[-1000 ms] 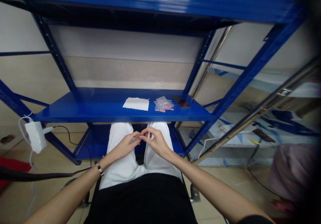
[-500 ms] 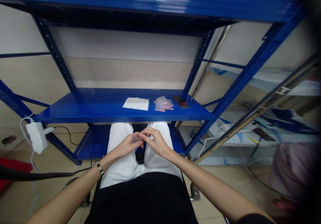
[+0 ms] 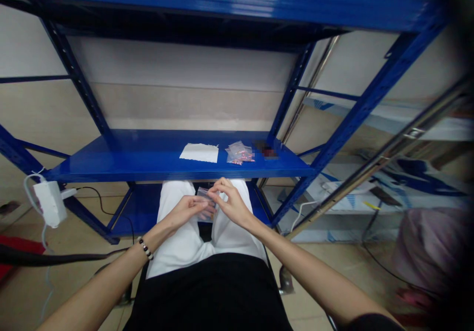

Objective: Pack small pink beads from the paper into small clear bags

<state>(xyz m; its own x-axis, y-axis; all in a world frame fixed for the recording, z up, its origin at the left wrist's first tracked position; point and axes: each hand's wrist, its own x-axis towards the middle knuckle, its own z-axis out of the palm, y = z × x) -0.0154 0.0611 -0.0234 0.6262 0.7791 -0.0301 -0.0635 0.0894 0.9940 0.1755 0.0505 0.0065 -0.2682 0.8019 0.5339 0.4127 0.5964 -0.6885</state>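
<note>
Over my lap, both hands meet on a small clear plastic bag. My left hand cups it from below with curled fingers. My right hand pinches its top edge between thumb and forefinger. What the bag holds is too small to make out. A beaded bracelet sits on my left wrist. Just beyond the hands runs the front edge of a blue metal shelf.
On the shelf lie a white sheet, a pile of small clear bags with red bits and a dark object. A white power adapter hangs at the left. Blue uprights stand on both sides; another rack stands to the right.
The bag has come into plainer view between my hands, and my right hand has lifted slightly to its top edge. The view has shifted a little.
</note>
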